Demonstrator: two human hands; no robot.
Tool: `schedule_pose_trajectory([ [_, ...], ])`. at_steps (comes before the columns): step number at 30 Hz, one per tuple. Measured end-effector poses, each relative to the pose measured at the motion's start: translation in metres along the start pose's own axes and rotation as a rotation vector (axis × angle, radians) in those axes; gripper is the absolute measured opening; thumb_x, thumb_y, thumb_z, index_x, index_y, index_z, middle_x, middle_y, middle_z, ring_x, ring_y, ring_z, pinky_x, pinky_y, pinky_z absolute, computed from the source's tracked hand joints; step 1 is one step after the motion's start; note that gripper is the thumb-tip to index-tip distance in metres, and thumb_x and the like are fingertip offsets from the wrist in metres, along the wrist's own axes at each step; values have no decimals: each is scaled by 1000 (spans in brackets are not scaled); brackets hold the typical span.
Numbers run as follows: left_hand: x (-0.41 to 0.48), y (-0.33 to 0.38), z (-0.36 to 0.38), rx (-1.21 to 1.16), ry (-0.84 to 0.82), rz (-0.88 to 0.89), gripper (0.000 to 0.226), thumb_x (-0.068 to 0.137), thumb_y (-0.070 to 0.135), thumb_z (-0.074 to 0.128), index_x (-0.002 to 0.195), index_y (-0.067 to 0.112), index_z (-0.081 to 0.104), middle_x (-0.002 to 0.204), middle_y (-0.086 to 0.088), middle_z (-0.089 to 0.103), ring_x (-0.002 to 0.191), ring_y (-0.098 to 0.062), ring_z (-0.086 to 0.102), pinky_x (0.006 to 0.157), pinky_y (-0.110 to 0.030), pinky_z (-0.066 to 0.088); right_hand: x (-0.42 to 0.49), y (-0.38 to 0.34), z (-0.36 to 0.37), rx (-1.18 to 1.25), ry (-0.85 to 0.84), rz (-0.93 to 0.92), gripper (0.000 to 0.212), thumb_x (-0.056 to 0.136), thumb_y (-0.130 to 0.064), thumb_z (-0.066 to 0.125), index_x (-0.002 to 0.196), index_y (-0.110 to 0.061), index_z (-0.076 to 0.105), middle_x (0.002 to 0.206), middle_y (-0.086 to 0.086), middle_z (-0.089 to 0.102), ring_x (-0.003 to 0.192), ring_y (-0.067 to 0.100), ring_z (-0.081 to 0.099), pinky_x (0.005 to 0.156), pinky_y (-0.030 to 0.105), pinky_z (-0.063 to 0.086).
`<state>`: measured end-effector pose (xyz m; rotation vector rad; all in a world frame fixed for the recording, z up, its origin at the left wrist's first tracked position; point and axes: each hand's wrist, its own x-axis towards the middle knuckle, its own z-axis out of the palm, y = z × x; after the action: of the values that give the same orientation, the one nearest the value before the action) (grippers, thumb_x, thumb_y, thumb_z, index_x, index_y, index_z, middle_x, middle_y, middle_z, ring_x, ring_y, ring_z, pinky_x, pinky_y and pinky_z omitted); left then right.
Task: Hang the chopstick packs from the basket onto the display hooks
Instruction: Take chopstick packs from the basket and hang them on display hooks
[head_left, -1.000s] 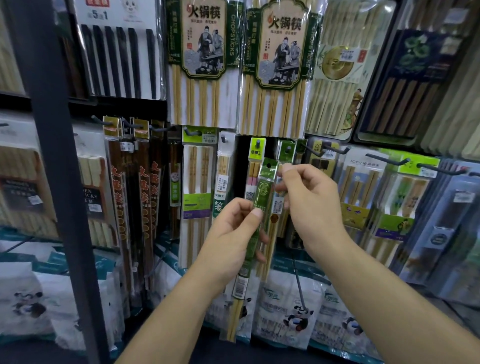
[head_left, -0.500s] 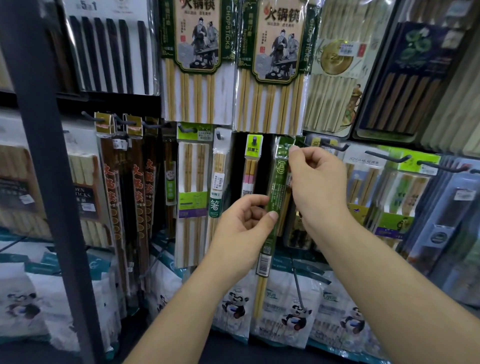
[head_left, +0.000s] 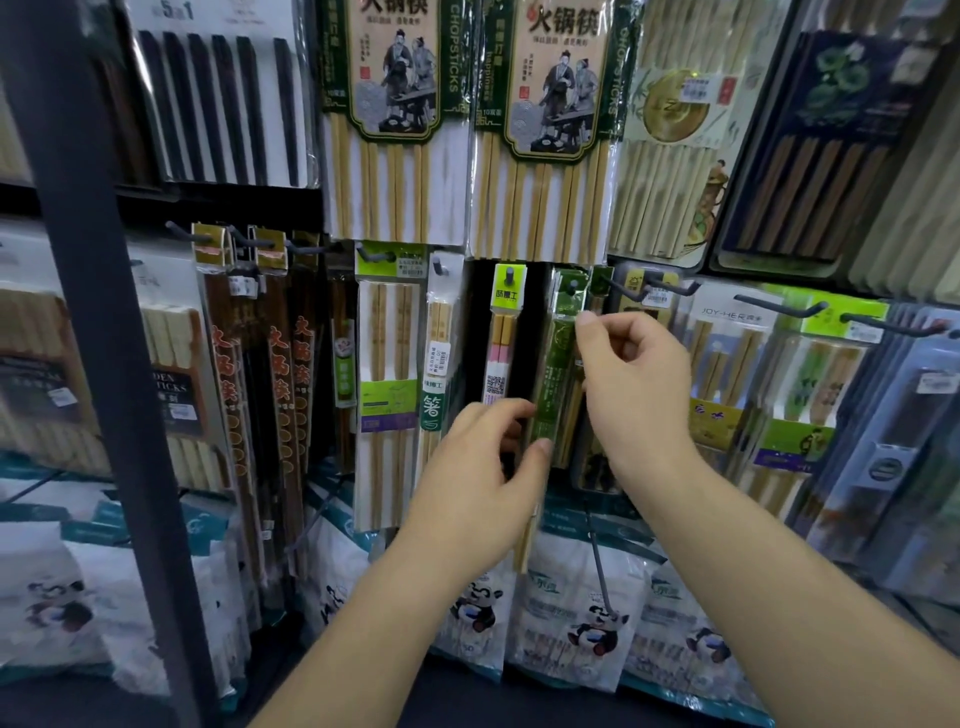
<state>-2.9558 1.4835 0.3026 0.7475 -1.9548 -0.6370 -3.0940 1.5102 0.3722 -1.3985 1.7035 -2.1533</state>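
The chopstick pack (head_left: 557, 364) is dark green, sticks pale tan; the neighbouring pack (head_left: 503, 332) lime-topped, banded pink; bags (head_left: 597, 618) white, panda-printed in black.

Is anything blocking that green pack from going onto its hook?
Nothing visible does. The green pack seems already hung: the hook shows its tip in front of the pack's header. The left hand pinches the pack low down; the right hand is beside its top.
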Motion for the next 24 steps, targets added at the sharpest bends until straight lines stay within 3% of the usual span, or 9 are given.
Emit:
schedule_pose_trajectory([
  [4, 7, 6, -7, -26, 17, -35, 54, 96, 59, 43, 146, 37, 45, 137, 16, 51, 123, -1, 53, 102, -23, 43, -12, 21, -15, -61, -74, -28, 3, 98, -29, 64, 97, -27, 63, 89, -9, 65, 74, -5, 57, 66, 8, 45],
  [7, 22, 16, -4, -197, 1, -122, 48, 104, 49, 49, 148, 30, 46, 130, 19, 56, 113, 15, 52, 94, -9, 40, -18, 38, -18, -114, -223, -48, 21, 102, -35, 57, 122, -40, 56, 110, -25, 63, 99, -16, 56, 79, 1, 42],
  [9, 36, 23, 3, -246, -20, -187, 42, 105, 50, 48, 144, 33, 49, 115, 28, 58, 106, 17, 52, 90, -9, 40, -21, 48, -16, -121, -351, -46, 42, 104, -44, 49, 145, -48, 42, 138, -31, 51, 128, -13, 45, 105, 14, 39],
  [11, 48, 30, 11, -254, -69, -232, 47, 100, 65, 41, 136, 36, 50, 121, 27, 61, 118, 2, 56, 100, -21, 43, -22, 55, -11, -97, -442, -9, 60, 102, -59, 40, 157, -48, 19, 162, -23, 28, 148, -2, 27, 121, 37, 30],
  [13, 58, 36, 18, -317, -114, -294, 78, 93, 77, 33, 155, 30, 37, 151, 8, 53, 142, -15, 45, 117, -39, 36, -20, 59, -6, -30, -485, 25, 67, 100, -67, 33, 159, -50, 6, 166, -26, 12, 151, -5, 15, 126, 43, 22],
  [15, 67, 41, 24, -412, -111, -333, 83, 93, 80, 31, 162, 34, 23, 165, 3, 37, 152, -19, 33, 124, -46, 26, -17, 61, -1, 1, -502, 32, 65, 102, -65, 30, 159, -50, 1, 165, -31, 7, 146, -15, 13, 127, 38, 18],
  [18, 77, 41, 33, -508, -60, -357, 74, 101, 71, 31, 164, 35, 16, 168, 3, 29, 154, -19, 26, 124, -44, 20, -12, 67, 7, -17, -507, 25, 60, 108, -56, 29, 159, -50, -1, 161, -34, 9, 132, -32, 13, 124, 27, 21],
  [24, 95, 27, 45, -614, -32, -363, 65, 105, 63, 36, 161, 33, 28, 162, 6, 39, 146, -11, 34, 109, -31, 26, 4, 83, 17, -29, -500, -9, 59, 110, -50, 28, 161, -43, -1, 166, -27, 8, 135, -31, 10, 115, 11, 18],
])
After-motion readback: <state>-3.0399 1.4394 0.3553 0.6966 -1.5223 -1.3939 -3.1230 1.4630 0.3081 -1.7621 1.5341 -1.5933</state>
